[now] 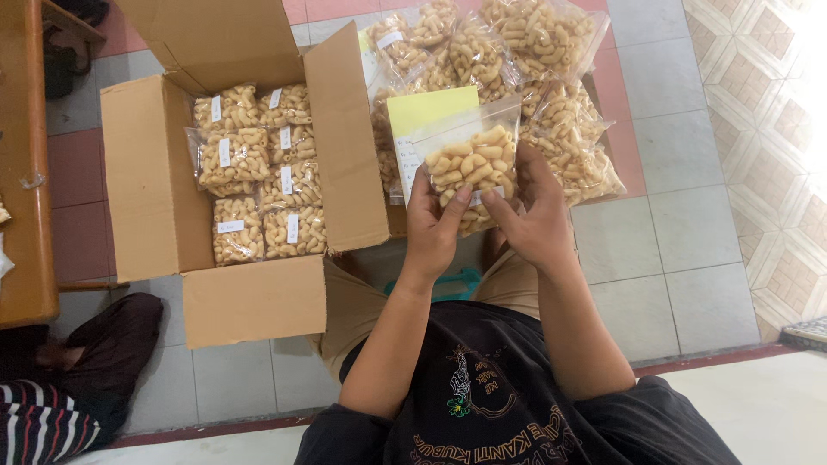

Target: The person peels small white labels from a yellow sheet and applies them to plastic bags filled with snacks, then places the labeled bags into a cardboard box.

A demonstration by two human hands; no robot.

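Note:
Both my hands hold one clear plastic bag of pale curved snack pieces (472,164) up in front of me. My left hand (433,226) grips its lower left side with the thumb on the front. My right hand (536,213) grips its lower right side, fingers on a small white label at the bottom. Behind the bag lies a yellow sheet of paper (428,109). A heap of similar filled bags (517,60) lies on the floor beyond my hands.
An open cardboard box (151,189) to my left holds several labelled bags of the same snack (258,172) laid in rows. A wooden table edge (26,164) runs along the far left. Another person's leg and striped sleeve (60,387) are at lower left. The floor is tiled.

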